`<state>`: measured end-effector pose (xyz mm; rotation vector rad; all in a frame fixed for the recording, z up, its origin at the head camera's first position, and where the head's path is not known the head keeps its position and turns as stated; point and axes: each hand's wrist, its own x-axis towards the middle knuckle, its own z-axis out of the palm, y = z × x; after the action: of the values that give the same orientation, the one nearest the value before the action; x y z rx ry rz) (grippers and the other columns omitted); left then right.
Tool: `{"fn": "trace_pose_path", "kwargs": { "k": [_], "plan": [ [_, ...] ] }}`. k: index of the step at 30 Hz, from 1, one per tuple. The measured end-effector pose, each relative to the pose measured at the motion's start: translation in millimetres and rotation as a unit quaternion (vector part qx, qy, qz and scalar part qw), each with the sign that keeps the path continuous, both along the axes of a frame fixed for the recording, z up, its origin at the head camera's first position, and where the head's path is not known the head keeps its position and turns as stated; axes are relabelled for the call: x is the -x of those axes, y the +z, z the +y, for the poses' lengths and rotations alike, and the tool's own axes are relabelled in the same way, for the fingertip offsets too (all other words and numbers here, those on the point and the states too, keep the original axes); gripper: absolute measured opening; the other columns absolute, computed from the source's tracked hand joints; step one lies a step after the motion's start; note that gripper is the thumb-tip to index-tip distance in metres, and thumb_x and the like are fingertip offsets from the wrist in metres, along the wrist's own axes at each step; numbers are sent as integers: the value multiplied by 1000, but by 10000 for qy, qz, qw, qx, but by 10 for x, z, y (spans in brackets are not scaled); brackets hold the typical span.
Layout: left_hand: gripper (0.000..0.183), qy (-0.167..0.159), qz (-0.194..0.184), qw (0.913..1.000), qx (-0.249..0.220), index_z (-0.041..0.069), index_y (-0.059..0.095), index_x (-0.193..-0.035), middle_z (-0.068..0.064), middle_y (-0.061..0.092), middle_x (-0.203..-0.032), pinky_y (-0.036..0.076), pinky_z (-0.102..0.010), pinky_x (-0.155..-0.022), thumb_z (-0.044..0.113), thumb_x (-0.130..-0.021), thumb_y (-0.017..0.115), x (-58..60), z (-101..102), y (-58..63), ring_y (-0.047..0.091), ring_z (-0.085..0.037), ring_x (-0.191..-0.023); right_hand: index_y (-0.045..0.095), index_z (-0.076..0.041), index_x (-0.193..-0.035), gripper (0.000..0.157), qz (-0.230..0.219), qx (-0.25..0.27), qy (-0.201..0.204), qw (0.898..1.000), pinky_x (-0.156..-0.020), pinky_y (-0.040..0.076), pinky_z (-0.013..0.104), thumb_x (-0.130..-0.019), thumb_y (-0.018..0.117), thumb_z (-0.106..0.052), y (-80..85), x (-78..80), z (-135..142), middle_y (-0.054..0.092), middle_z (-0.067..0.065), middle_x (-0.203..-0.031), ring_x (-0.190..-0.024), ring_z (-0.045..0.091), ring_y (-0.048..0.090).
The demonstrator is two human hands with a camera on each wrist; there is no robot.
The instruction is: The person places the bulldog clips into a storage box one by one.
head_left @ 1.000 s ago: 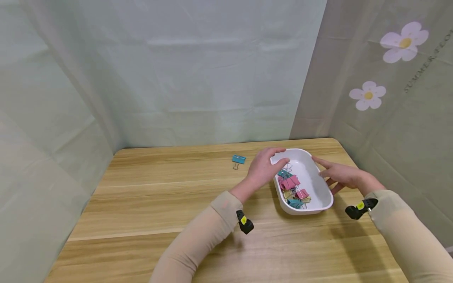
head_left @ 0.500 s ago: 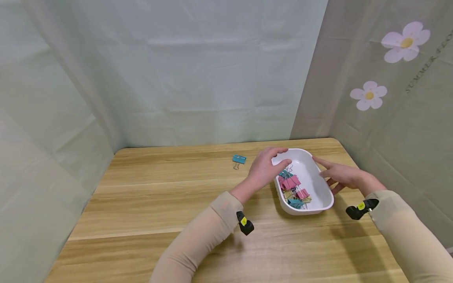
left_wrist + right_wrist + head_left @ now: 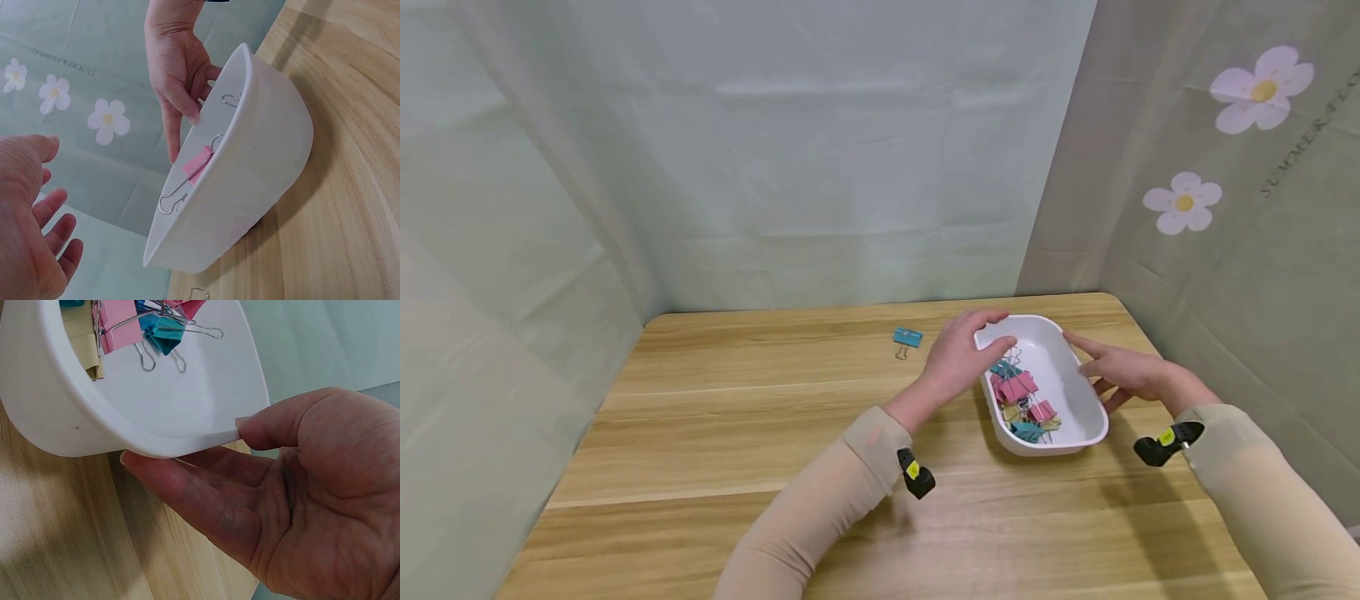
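A white plastic box (image 3: 1078, 421) stands on the wooden table, with several binder clips inside, in pink (image 3: 1017, 387), teal (image 3: 1027, 432) and yellow (image 3: 81, 347). My right hand (image 3: 1123, 371) holds its right rim; in the right wrist view the thumb (image 3: 275, 428) lies over the rim and the fingers (image 3: 194, 494) are on the outer wall. Near the far left rim is my left hand (image 3: 958, 358), fingers loosely bent. The left wrist view shows this hand (image 3: 28, 219) apart from the box, holding nothing. One teal binder clip (image 3: 907, 337) lies on the table left of the box.
The wooden table (image 3: 715, 442) extends to the left and front of the box. A pale curtain (image 3: 850, 167) hangs behind the table's far edge, and a flowered one (image 3: 1247, 275) hangs at the right. Each wrist carries a small black camera (image 3: 916, 473).
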<state>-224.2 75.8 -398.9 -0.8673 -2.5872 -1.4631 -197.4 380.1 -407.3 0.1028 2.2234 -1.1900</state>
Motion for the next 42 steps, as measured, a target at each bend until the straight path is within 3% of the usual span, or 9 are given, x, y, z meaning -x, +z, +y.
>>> {"fn": "trace_pose_path", "kwargs": {
  "k": [20, 34, 42],
  "plan": [
    [48, 80, 96, 9999, 24, 25, 61, -142, 6, 61, -136, 43, -40, -109, 46, -99, 66, 42, -121, 29, 52, -14, -131, -8, -30, -164, 79, 25, 20, 19, 10000, -79, 60, 49, -108, 47, -20, 19, -18, 14, 16, 34, -159, -110, 37, 63],
    [46, 93, 63, 9998, -192, 23, 61, -142, 6, 61, -137, 40, -42, -111, 41, -100, 67, 78, -249, 7, 50, -16, -132, -11, -29, -163, 77, 33, 56, 70, 10000, -80, 60, 50, -110, 44, -20, 4, -24, 36, 10, 35, -161, -120, 46, 58],
    [46, 62, 60, 9993, -367, 20, 61, -142, 1, 61, -135, 53, -36, -95, 38, -100, 67, 116, -323, -2, 54, -19, -127, -11, -30, -163, 78, 32, 30, 56, 10000, -81, 60, 50, -109, 45, -21, -3, -23, 46, 10, 35, -161, -120, 47, 58]
  ]
}}
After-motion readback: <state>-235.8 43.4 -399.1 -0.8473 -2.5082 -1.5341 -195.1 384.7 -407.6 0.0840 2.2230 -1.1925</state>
